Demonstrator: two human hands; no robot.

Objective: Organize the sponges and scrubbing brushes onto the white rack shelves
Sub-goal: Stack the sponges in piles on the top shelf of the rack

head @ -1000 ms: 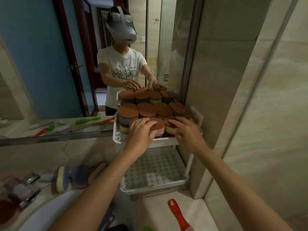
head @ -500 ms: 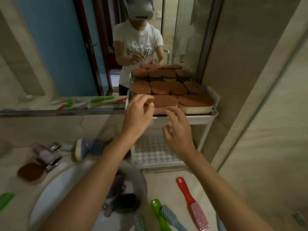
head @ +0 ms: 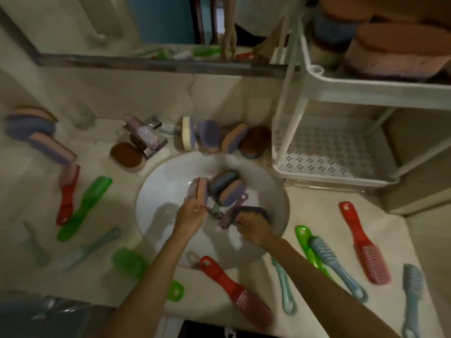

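— Inside the white round sink basin (head: 156,191), report the state of each grip.

— Left grip (head: 192,213): fingers extended, tips at the lower edge of the pink oblong sponge (head: 199,191), which stands on edge. Nothing is enclosed. Right grip (head: 251,228): fingers curled round the handle of the dark purple plastic scrubbing brush (head: 246,209), whose bristle head lies between the two grips.

— Location of the other task items?

— Two blue-and-pink oblong sponges (head: 227,189) lie in the basin, just beside the pink one. A row of four sponges on edge (head: 212,137) stands behind the basin, near the wall. On the beige stone tabletop (head: 314,206), a red plastic brush (head: 234,291) lies at the near rim of the basin. A green plastic brush (head: 305,240) and a light blue plastic brush (head: 336,267) lie touching to the right. A second red brush (head: 363,247) lies farther right.

— Rack status?

— The white plastic two-shelf rack (head: 290,93) stands on the tabletop, right of the basin. Its upper shelf (head: 366,91) carries brown-topped round sponges (head: 395,45). Its perforated lower shelf (head: 317,175) sits just beside the basin rim.
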